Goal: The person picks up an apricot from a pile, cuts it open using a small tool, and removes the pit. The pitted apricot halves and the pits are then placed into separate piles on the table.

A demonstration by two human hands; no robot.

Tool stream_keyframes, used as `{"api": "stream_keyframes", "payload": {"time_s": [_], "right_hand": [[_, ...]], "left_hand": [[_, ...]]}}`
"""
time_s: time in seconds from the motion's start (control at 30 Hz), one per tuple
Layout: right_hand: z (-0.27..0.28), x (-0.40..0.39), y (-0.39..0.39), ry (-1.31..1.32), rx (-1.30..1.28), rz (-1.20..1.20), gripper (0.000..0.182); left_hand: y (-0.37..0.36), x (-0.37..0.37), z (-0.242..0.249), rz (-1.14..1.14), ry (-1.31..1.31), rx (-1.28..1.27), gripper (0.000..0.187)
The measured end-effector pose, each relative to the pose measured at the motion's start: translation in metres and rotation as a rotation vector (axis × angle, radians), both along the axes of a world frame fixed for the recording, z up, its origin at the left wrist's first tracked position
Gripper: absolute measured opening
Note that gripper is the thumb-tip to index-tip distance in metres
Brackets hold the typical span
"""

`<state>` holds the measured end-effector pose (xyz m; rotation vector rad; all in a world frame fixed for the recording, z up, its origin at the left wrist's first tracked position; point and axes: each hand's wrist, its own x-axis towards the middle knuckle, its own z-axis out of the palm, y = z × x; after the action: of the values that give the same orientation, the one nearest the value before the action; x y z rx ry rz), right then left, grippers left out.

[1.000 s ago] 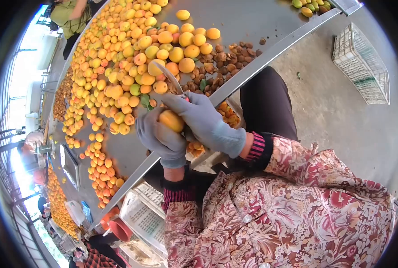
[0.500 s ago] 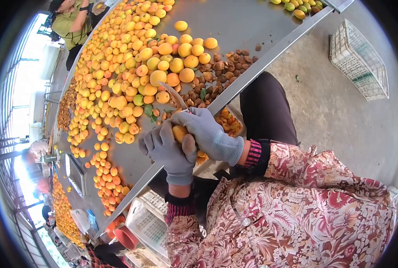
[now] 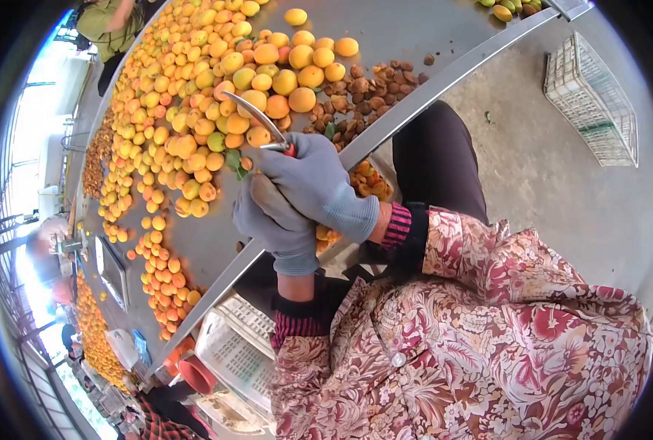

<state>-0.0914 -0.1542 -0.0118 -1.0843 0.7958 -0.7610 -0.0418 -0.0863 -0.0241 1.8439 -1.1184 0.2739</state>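
Note:
My right hand (image 3: 323, 176), in a grey glove, is wrapped round a curved knife (image 3: 257, 114) with a red part at its handle. The blade points up and left over the fruit. Just beside and below it, my left hand (image 3: 276, 224), also gloved, is closed and pressed against the right one; whatever lies inside its fingers is hidden. Yellow-orange apricots (image 3: 194, 110) spread over the metal table (image 3: 407, 33) beyond my hands. Brown pits (image 3: 374, 92) lie in a heap by the table's edge, above my right hand.
Cut fruit (image 3: 369, 182) sits below the table edge. White crates stand at the right (image 3: 594, 103) and at the lower left (image 3: 235, 352), near a red bucket (image 3: 196, 374). A person in a green shirt (image 3: 108, 29) is at the upper left.
The right hand has moved left and up, with the knife blade more clearly in view. The left hand has closed, and the fruit seen between the hands is now hidden. The view has shifted slightly.

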Motion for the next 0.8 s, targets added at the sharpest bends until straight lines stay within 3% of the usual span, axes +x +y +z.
{"api": "stream_keyframes", "payload": {"time_s": [0.07, 0.13, 0.17, 0.23, 0.27, 0.33, 0.4, 0.43, 0.47, 0.5, 0.53, 0.6, 0.63, 0.7, 0.73, 0.8], "right_hand": [[0.0, 0.005, -0.004, 0.017, 0.004, 0.031, 0.028], [-0.004, 0.01, -0.004, -0.003, -0.231, -0.074, 0.027], [0.013, -0.006, -0.007, 0.207, -0.482, 0.05, 0.026], [0.009, -0.007, -0.003, 0.193, -0.483, 0.092, 0.023], [0.01, -0.005, -0.003, 0.163, -0.499, 0.131, 0.02], [0.012, -0.008, -0.018, -0.222, 0.085, 0.248, 0.011], [-0.004, -0.02, -0.037, -0.164, -0.696, 0.182, 0.016], [-0.009, -0.028, -0.038, -0.171, -0.701, 0.178, 0.016], [-0.009, -0.037, -0.036, -0.236, -0.478, 0.244, 0.022], [-0.01, -0.043, -0.034, -0.295, -0.252, 0.305, 0.029], [-0.011, -0.048, -0.031, -0.293, -0.255, 0.301, 0.029], [-0.017, -0.052, -0.029, -0.376, -0.211, 0.328, 0.027], [-0.02, -0.054, -0.028, -0.459, -0.043, 0.362, 0.024], [-0.021, -0.056, -0.026, -0.448, -0.039, 0.344, 0.024], [-0.023, -0.056, -0.025, -0.434, -0.023, 0.33, 0.023], [-0.024, -0.062, -0.026, -0.504, 0.063, 0.397, 0.021]], "left_hand": [[-0.007, 0.0, -0.008, -0.028, 0.094, -0.047, 0.028], [-0.007, 0.006, -0.026, 0.174, -0.407, -0.128, 0.026], [-0.007, 0.01, -0.028, 0.177, -0.401, -0.116, 0.026], [-0.008, 0.017, -0.03, -0.064, 0.233, -0.053, 0.036], [-0.009, 0.017, -0.02, -0.061, 0.229, -0.054, 0.036], [-0.006, 0.021, 0.016, -0.192, 1.732, -0.377, 0.038], [-0.003, 0.032, 0.011, -0.159, 1.718, -0.303, 0.04], [0.003, 0.035, 0.007, -0.46, 1.782, -0.224, 0.039], [0.006, 0.034, 0.007, -0.764, 1.827, -0.138, 0.04], [0.007, 0.034, 0.006, -0.624, 1.91, -0.172, 0.047], [0.01, 0.031, 0.007, -0.629, 1.911, -0.168, 0.047], [0.016, 0.02, 0.015, -0.371, 1.801, -0.131, 0.05], [0.022, 0.01, 0.019, -0.382, 1.795, -0.132, 0.05], [0.038, -0.01, 0.024, -0.235, 1.359, 0.094, 0.05], [0.051, -0.003, 0.012, -0.367, 1.381, 0.257, 0.047], [0.071, -0.014, -0.049, -0.09, 0.525, 0.351, 0.044]]}}
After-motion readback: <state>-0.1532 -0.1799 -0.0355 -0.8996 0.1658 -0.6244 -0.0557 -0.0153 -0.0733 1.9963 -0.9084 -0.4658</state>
